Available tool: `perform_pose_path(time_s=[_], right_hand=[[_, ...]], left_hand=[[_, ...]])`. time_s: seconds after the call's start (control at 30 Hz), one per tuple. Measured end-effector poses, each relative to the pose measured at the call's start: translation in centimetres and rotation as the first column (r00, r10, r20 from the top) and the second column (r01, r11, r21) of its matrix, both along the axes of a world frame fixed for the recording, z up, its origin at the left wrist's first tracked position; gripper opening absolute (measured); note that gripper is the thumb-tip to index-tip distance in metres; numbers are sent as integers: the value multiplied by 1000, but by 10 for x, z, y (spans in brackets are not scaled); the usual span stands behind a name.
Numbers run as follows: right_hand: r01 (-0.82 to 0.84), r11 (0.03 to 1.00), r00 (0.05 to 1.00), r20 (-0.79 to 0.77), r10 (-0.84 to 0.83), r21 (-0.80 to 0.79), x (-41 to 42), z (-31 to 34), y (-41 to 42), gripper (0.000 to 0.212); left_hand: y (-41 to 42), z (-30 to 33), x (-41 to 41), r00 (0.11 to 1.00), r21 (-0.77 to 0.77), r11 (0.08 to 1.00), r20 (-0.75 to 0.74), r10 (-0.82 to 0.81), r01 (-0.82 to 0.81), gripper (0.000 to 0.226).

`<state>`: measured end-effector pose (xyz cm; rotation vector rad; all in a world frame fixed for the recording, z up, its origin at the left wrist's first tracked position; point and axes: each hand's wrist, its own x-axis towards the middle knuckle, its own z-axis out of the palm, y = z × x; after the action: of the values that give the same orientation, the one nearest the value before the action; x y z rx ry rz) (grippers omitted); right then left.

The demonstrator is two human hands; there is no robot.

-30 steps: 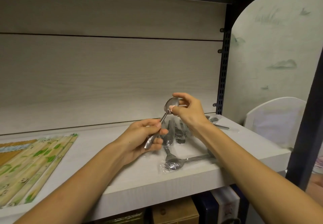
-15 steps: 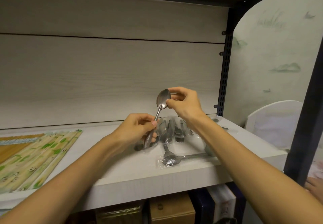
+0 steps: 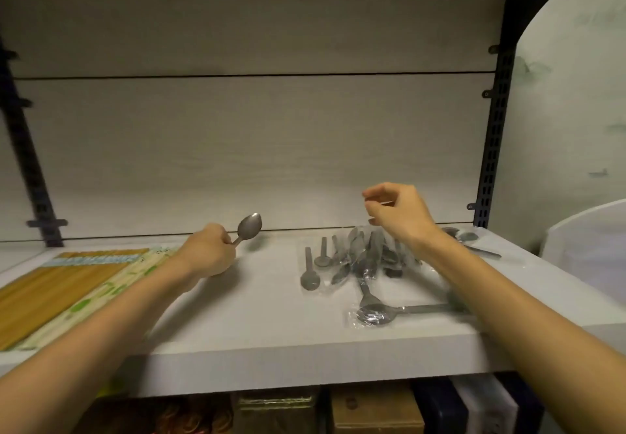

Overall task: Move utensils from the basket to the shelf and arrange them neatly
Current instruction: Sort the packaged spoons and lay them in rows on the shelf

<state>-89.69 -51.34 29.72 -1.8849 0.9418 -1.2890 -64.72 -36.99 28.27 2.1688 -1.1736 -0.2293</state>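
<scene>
Your left hand (image 3: 208,252) grips a bare spoon (image 3: 249,227) by its handle, bowl tilted up and away above the shelf (image 3: 257,301), between the chopstick packs (image 3: 67,284) at the left and the pile of wrapped spoons (image 3: 359,257) at the right. Your right hand (image 3: 398,215) hovers over that pile, its fingers (image 3: 372,194) loosely curled; whether they pinch a scrap of clear wrap you cannot tell. The handle sits deep in your fist, so lowering it flat may knock your knuckles on the board and let the spoon skid crooked. The pile lies jumbled, and one wrapped spoon (image 3: 382,313) rests close to the front edge, where your right forearm could sweep it off
</scene>
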Motion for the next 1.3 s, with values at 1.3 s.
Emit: perform_pose_path(time_s=[1.3], right_hand=[[-156,974,656,-754,-20,-162,-95,-35,9,42]], left_hand=[[-65,-16,-94,734,125,779,269,-623,615,78]])
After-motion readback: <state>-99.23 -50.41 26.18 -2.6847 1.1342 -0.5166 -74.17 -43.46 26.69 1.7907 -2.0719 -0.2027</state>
